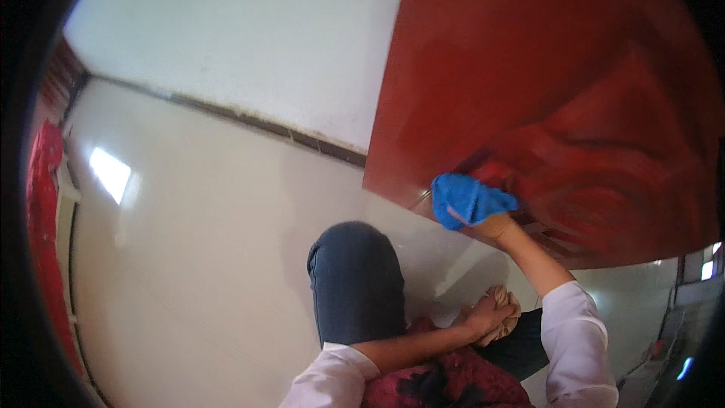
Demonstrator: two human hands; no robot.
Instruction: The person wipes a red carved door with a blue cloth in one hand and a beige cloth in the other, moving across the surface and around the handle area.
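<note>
My right hand (pixel 491 227) holds a blue cloth (pixel 467 198) at the lower edge of a large glossy red panel (pixel 481 79). The cloth covers most of the fingers, and it appears to touch the panel near its lower left corner. Crossing in front of my body, my left arm ends at the right, where my left hand (pixel 486 316) grips a crumpled beige cloth (pixel 503 326) beside my dark-trousered leg. Blurred reflections show on the panel's right part.
A bent knee (pixel 357 277) is in front of me on the shiny pale floor (pixel 215 249). A white wall (pixel 243 28) with a dark skirting strip (pixel 272 129) meets the panel's left edge. Red fabric (pixel 44 198) lies along the far left.
</note>
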